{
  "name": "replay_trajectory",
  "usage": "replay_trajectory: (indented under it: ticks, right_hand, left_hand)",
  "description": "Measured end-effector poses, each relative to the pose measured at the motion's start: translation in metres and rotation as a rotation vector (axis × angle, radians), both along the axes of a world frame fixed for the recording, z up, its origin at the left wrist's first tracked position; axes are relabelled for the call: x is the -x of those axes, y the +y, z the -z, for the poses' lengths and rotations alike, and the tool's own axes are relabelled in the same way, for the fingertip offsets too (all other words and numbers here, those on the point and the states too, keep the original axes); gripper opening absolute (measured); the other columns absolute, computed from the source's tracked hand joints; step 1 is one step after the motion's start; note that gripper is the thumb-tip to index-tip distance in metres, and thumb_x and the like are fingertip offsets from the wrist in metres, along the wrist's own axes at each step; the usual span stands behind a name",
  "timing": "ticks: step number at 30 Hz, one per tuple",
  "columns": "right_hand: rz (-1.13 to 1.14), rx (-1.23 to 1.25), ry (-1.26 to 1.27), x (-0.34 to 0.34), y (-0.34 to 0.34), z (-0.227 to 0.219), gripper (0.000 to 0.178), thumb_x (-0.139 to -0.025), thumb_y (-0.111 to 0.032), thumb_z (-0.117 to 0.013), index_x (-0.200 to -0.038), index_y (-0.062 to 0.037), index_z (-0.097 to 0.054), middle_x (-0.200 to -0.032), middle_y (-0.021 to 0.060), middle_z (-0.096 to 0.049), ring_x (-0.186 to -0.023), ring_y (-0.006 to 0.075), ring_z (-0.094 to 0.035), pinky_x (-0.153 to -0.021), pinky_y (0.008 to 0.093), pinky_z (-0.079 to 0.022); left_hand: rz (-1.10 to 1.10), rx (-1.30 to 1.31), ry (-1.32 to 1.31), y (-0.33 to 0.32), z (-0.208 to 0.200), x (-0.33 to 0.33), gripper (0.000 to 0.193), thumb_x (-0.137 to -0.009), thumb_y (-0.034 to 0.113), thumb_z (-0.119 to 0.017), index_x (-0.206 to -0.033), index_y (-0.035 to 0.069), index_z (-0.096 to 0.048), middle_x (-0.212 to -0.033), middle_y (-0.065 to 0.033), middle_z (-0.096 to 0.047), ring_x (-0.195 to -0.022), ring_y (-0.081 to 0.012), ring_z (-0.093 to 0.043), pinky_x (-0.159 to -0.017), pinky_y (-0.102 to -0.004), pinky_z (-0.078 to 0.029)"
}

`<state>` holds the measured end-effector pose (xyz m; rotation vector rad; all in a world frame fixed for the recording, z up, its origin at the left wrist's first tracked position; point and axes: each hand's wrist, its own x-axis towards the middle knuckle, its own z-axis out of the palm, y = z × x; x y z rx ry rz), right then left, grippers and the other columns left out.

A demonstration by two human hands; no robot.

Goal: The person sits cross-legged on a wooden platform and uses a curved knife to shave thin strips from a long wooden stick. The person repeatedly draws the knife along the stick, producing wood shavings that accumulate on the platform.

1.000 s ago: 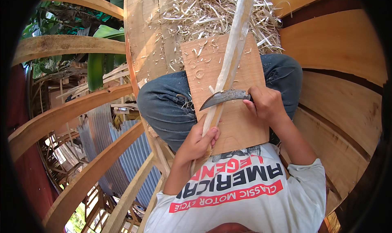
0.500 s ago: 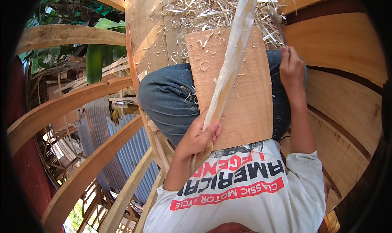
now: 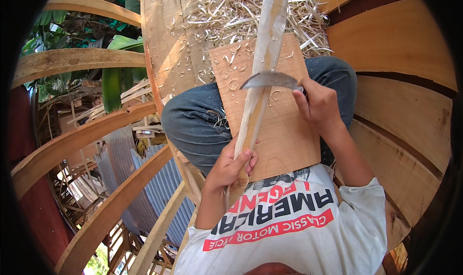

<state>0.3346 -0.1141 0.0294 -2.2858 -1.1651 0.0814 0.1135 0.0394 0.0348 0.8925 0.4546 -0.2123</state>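
With fingers of the left hand (image 3: 229,165) clamped low on the stick (image 3: 266,58), likely for steadiness, slants it away over the board (image 3: 284,140) laid across the legs (image 3: 193,125), apparently as a guard; holds the knife (image 3: 272,79) crosswise over the stick, with contact unclear, in clamped fingers of the right hand (image 3: 320,101).

The knife (image 3: 271,79) bars the way along the stick (image 3: 254,108). The board (image 3: 287,137) leaves room (between left hand (image 3: 232,164) and right hand (image 3: 319,101)).

Wooden planks (image 3: 164,19) bear pale curled shavings (image 3: 308,26), heaped thickly and scattered loosely.
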Motion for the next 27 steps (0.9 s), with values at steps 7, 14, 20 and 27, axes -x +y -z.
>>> replay_trajectory:
  ticks: [7,14,20,27]
  right_hand:
    - [0.489,0.012,-0.071,-0.104,-0.007,0.012,0.041,-0.097,-0.038,-0.049,-0.078,-0.0018,-0.053,-0.065,0.018,-0.057,-0.062,0.0384,-0.059,-0.055,0.0441,-0.046]
    - [0.574,-0.234,0.098,-0.112,-0.057,0.016,0.042,-0.102,-0.034,-0.042,-0.074,-0.0029,-0.045,-0.063,-0.0032,-0.032,-0.058,0.0072,-0.029,-0.05,0.0276,-0.027]
    - [0.606,-0.424,0.667,-0.053,-0.046,0.002,0.043,-0.102,-0.036,-0.043,-0.073,-0.0048,-0.047,-0.058,-0.0025,-0.038,-0.052,0.004,-0.036,-0.046,0.0224,-0.028]
    - [0.208,-0.473,0.682,-0.017,-0.017,-0.004,0.041,-0.101,-0.037,-0.046,-0.074,-0.005,-0.048,-0.053,-0.004,-0.04,-0.048,0.0029,-0.037,-0.042,0.0214,-0.027]
  left_hand:
    - [0.09,-0.113,0.034,-0.009,-0.007,0.0,0.042,-0.098,0.029,-0.05,-0.124,-0.004,-0.042,-0.071,-0.0049,-0.048,-0.059,-0.0101,-0.046,-0.055,-0.0252,-0.041]
    - [0.192,-0.045,0.042,-0.019,-0.013,-0.008,0.043,-0.099,0.028,-0.047,-0.127,-0.004,-0.04,-0.073,-0.0019,-0.045,-0.063,-0.0092,-0.043,-0.057,-0.0246,-0.039]
    - [0.043,-0.138,0.058,-0.009,-0.029,-0.013,0.045,-0.101,0.03,-0.043,-0.131,-0.002,-0.038,-0.08,-0.0017,-0.043,-0.071,-0.0081,-0.042,-0.062,-0.0231,-0.039]
    - [-0.091,-0.961,0.03,0.001,-0.054,-0.033,0.035,-0.097,0.021,-0.051,-0.122,0.0,-0.04,-0.095,-0.0251,-0.058,-0.088,-0.0378,-0.061,-0.077,-0.0364,-0.046]
